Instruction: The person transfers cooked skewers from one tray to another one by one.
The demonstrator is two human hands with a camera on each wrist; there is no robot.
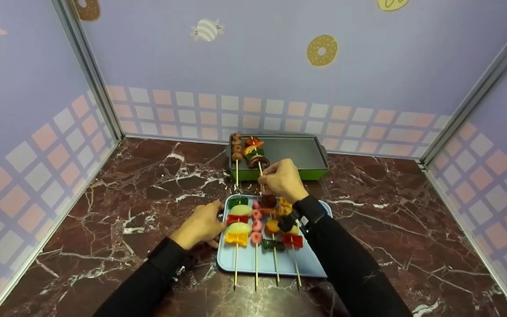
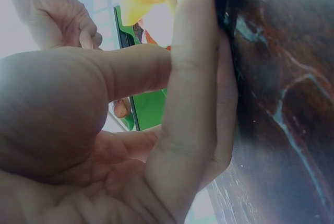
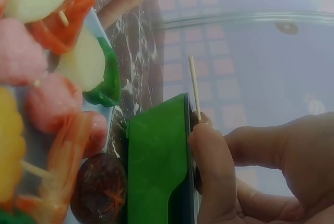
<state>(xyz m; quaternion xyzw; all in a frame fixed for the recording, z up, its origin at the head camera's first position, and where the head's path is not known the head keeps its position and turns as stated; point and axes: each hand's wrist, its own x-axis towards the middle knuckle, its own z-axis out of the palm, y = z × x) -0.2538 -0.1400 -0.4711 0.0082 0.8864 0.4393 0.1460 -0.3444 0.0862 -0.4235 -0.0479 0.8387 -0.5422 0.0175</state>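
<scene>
My right hand (image 1: 283, 178) pinches the wooden stick of a mixed vegetable skewer (image 1: 253, 152) between thumb and fingers. That skewer's food end lies over the left part of a green grill pan (image 1: 277, 175) with a dark top. Left of it, a meatball skewer (image 1: 236, 147) rests on the pan, its stick sticking out over the front edge. My left hand (image 1: 200, 225) is at the left side of a light blue tray (image 1: 247, 263); in the left wrist view a fairly straight finger (image 2: 190, 78) touches the tray's edge. Several skewers lie on the tray, among them a pink ball skewer (image 1: 256, 226).
The tray stands in front of the grill pan on a dark red marbled table (image 1: 148, 211). Patterned walls (image 1: 258, 66) close in the back and both sides. The tray's skewer sticks point toward me, past its front edge.
</scene>
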